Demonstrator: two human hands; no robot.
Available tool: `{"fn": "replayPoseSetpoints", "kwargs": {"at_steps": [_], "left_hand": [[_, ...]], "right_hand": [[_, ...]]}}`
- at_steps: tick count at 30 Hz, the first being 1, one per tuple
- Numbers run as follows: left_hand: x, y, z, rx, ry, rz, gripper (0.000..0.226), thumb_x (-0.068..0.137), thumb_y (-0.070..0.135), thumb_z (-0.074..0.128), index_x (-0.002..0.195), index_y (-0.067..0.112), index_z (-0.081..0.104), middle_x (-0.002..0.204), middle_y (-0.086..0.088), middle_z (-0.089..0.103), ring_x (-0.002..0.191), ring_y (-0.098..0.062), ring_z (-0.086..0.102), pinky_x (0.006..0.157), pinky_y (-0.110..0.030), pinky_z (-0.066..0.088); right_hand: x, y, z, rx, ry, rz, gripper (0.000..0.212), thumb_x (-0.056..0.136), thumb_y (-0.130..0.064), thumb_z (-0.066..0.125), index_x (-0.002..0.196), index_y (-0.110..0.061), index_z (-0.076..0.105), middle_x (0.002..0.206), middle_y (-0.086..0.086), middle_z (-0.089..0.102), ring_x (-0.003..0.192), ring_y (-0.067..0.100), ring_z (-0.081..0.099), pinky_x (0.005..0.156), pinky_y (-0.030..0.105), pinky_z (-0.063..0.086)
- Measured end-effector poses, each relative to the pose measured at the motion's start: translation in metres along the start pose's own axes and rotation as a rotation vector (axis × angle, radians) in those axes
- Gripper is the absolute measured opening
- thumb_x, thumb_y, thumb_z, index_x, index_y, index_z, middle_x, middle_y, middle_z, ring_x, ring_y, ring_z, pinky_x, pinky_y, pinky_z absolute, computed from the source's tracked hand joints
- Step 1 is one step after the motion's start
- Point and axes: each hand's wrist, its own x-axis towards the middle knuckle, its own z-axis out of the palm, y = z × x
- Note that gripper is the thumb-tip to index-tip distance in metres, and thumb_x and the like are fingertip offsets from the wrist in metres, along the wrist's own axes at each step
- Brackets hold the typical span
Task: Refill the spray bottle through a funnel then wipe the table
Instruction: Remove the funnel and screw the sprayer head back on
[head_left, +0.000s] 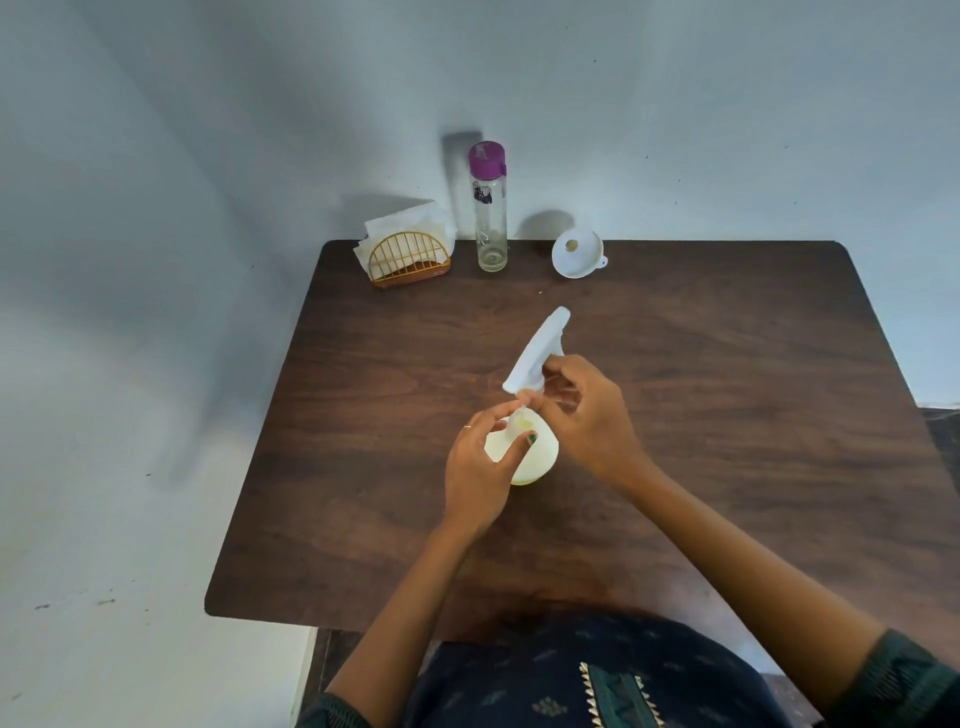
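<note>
Napkin holder (410, 257): gold wire, holding white napkins, at the far edge of the table (727, 415), well beyond and left of both hands.

Water bottle (490, 208): clear, purple cap, upright just right of the napkin holder, well beyond the hands.

Left hand (480, 470): fingers curled round the pale yellow spray bottle (535, 457), gripping its upper body. The bottle stands upright on the table, directly under both hands.

Spray head (535, 353): white, tilted, nozzle pointing away, raised above the bottle neck. Its dip tube reaches down to the opening.

Right hand (587, 415): fingers pinch the spray head at its collar, just right of the left hand.

Funnel (576, 254): white, lying on its side at the far edge, well beyond the right hand.
</note>
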Motion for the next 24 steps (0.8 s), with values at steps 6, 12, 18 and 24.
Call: {"fn": "replayPoseSetpoints", "kwargs": {"at_steps": [6, 12, 18, 24], "left_hand": [[-0.001, -0.006, 0.002, 0.032, 0.027, -0.050, 0.061, 0.075, 0.064, 0.055, 0.119, 0.024, 0.063, 0.111, 0.014, 0.065, 0.105, -0.008, 0.061, 0.090, -0.042, 0.054], [-0.002, -0.004, 0.002, 0.021, 0.021, -0.049, 0.054, 0.077, 0.064, 0.055, 0.118, 0.029, 0.062, 0.111, 0.013, 0.066, 0.105, -0.010, 0.060, 0.088, -0.042, 0.054], [-0.003, 0.003, 0.001, 0.016, 0.031, 0.011, 0.025, 0.080, 0.054, 0.058, 0.105, 0.057, 0.053, 0.106, 0.025, 0.065, 0.102, -0.008, 0.061, 0.089, -0.039, 0.053], [-0.008, 0.006, 0.000, 0.053, 0.063, 0.013, 0.036, 0.088, 0.038, 0.065, 0.102, 0.067, 0.049, 0.101, 0.040, 0.060, 0.100, 0.007, 0.059, 0.085, -0.027, 0.053]], "right_hand": [[-0.007, 0.014, 0.001, -0.098, -0.146, -0.010, 0.030, 0.083, -0.020, 0.071, 0.108, -0.005, 0.064, 0.106, 0.007, 0.066, 0.093, 0.017, 0.063, 0.084, 0.030, 0.055], [-0.012, 0.020, 0.002, -0.077, -0.166, 0.036, 0.033, 0.081, -0.020, 0.073, 0.109, -0.004, 0.064, 0.107, 0.007, 0.067, 0.093, 0.017, 0.063, 0.085, 0.028, 0.054], [-0.009, 0.021, 0.001, -0.080, -0.202, 0.053, 0.036, 0.078, -0.019, 0.075, 0.109, -0.003, 0.065, 0.109, 0.009, 0.067, 0.094, 0.017, 0.063, 0.083, 0.024, 0.053], [-0.009, 0.020, 0.004, -0.057, -0.171, 0.096, 0.038, 0.075, -0.023, 0.078, 0.107, -0.007, 0.065, 0.102, 0.001, 0.067, 0.090, 0.012, 0.062, 0.081, 0.022, 0.052]]}}
